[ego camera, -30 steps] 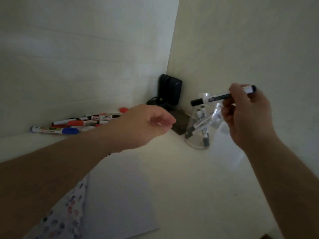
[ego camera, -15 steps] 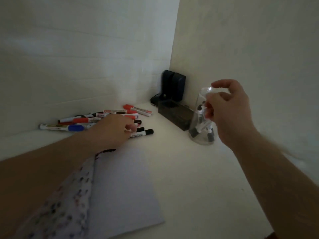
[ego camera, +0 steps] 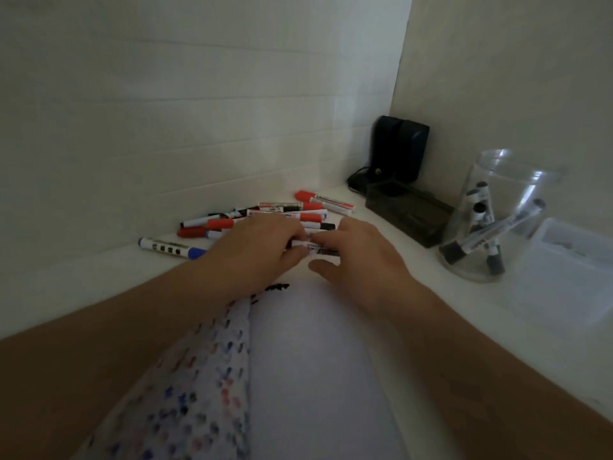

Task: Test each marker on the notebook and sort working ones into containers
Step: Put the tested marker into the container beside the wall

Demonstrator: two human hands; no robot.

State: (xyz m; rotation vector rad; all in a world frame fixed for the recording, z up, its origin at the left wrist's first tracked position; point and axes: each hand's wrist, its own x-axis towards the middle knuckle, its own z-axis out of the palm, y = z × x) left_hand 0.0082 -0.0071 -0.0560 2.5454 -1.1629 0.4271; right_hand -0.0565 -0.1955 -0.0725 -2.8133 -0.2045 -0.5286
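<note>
An open notebook (ego camera: 318, 376) lies on the white table (ego camera: 431, 327), its near edge cut off and its left page half hidden under the left forearm. Just beyond its far edge, the left hand (ego camera: 252, 250) and right hand (ego camera: 361, 260) both pinch one marker (ego camera: 315, 249), mostly hidden by fingers. Behind them lies the marker pile (ego camera: 265, 217). Right of the notebook stands a clear cup (ego camera: 491, 220) of black markers, beside a faint translucent box (ego camera: 570, 273).
</note>
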